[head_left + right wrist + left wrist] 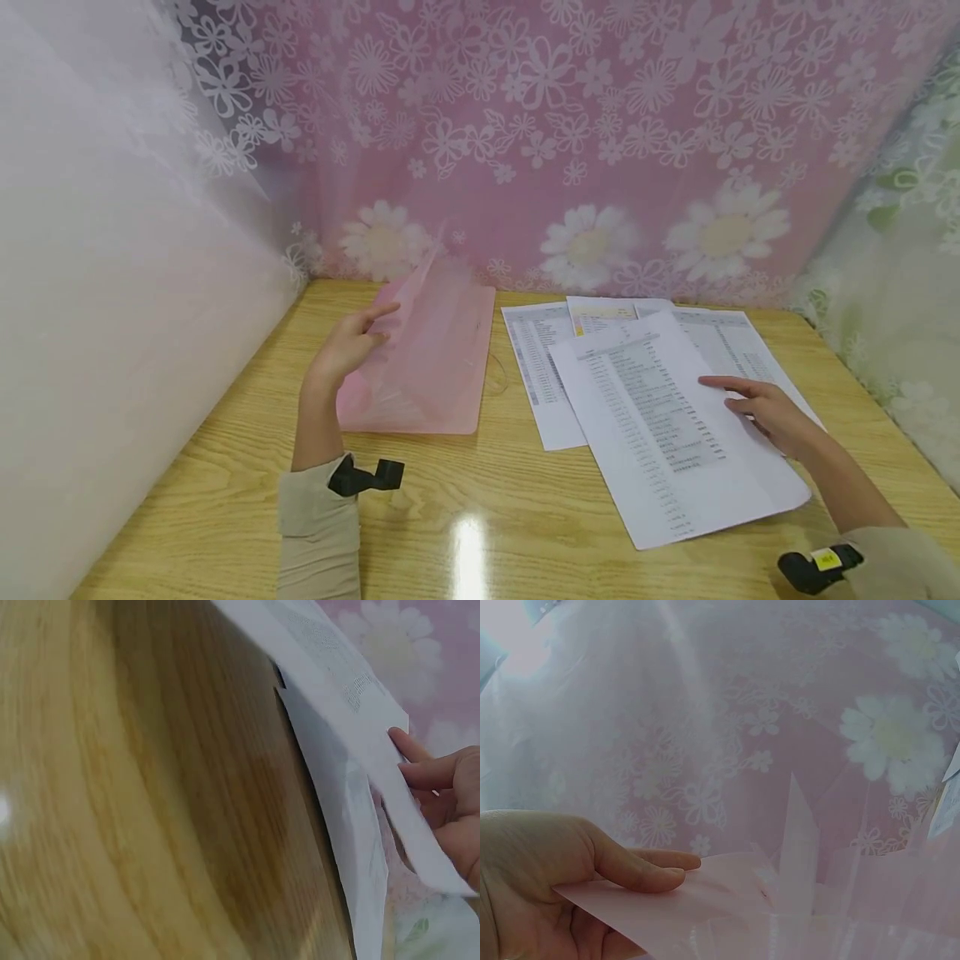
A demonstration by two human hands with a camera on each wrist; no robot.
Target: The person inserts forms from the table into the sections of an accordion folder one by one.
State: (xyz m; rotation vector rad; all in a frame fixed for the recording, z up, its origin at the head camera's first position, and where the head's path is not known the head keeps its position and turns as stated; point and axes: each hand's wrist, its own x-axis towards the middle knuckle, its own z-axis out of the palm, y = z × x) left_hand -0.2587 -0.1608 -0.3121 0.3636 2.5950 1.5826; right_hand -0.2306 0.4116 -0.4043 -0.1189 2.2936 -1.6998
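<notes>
Left hand (347, 346) lifts folder flap (420, 304); right hand (772, 412) on sheet (660, 425).

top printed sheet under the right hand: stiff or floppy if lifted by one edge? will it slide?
Likely floppy: the top printed sheet is one thin page, its edge bowing by the right hand in the wrist view. Probably light and slides easily, lying loose on other sheets and the glossy wooden table.
</notes>
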